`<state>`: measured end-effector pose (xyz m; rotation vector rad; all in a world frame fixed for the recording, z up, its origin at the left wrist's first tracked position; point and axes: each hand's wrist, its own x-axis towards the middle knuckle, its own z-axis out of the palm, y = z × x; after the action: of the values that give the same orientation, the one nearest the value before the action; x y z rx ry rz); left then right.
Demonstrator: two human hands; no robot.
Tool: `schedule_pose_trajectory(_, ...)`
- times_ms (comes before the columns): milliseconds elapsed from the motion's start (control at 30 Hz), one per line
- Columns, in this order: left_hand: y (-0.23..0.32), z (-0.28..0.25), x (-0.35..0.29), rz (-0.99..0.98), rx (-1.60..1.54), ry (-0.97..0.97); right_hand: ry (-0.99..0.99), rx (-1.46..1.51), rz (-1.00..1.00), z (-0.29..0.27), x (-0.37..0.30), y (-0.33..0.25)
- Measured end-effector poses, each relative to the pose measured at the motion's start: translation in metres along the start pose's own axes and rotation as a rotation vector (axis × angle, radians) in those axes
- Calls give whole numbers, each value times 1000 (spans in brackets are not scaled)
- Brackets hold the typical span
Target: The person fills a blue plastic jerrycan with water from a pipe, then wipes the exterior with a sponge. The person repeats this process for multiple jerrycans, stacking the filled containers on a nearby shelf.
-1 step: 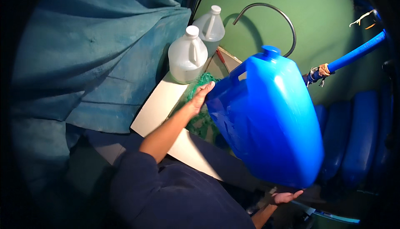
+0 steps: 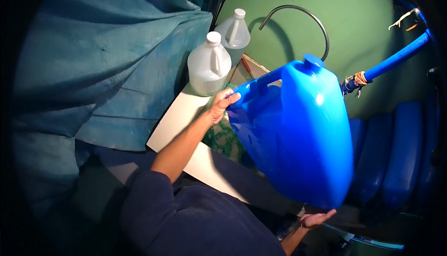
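A big blue plastic jerrycan is held up in front of me, tilted, its cap at the upper right. My left hand grips it at the upper left edge, close to the moulded handle, with the thumb on the near side. Under the bottom end lies my right hand, palm up with fingers stretched out, bearing the jerrycan from below. Behind the left hand, green netting or stringy material shows inside a white-edged basin or box; the jerrycan hides part of it.
Two translucent white-capped jugs stand at the far corner. A curved metal spout rises before the green wall. At right, a blue pipe slants in, and more blue jerrycans stand in a row. A blue-green curtain hangs at left.
The jerrycan has tipped slightly: its cap has swung right and its bottom end left. My left hand has shifted a little left along with it; my right hand has moved slightly.
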<state>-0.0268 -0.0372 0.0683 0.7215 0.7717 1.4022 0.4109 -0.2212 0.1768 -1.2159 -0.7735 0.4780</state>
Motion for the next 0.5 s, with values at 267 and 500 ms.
schedule_pose_trajectory(267, 111, 80, -26, 764, 930, 100, -572, -237, 10, 57, 103, 13)
schedule_pose_trajectory(500, 9, 119, -11, 826, 1181, -194, -1349, -595, 348, 270, 159, 68)
